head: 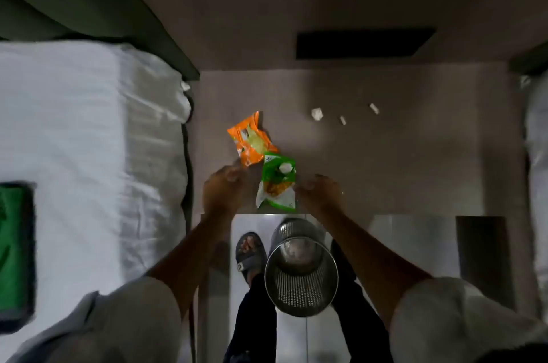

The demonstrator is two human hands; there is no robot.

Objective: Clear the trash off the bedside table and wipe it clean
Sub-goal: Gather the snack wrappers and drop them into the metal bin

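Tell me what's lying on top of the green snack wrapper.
A small white crumpled scrap sits on the green snack wrapper, near its far end. Whatever lies beneath the wrapper on the bedside table is covered.

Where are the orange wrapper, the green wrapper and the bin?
orange wrapper [251, 138], head view, middle of its face.
green wrapper [278, 183], head view, middle of its printed front.
bin [301, 291], head view, perforated near wall.

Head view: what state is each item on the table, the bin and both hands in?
Orange wrapper: crumpled, on the table, left hand at its near corner.
Green wrapper: flat near the table's front edge, right hand touching.
Paper scraps: loose, untouched, farther back.
Bin: upright on the floor.
Left hand: grip unclear.
Right hand: open.
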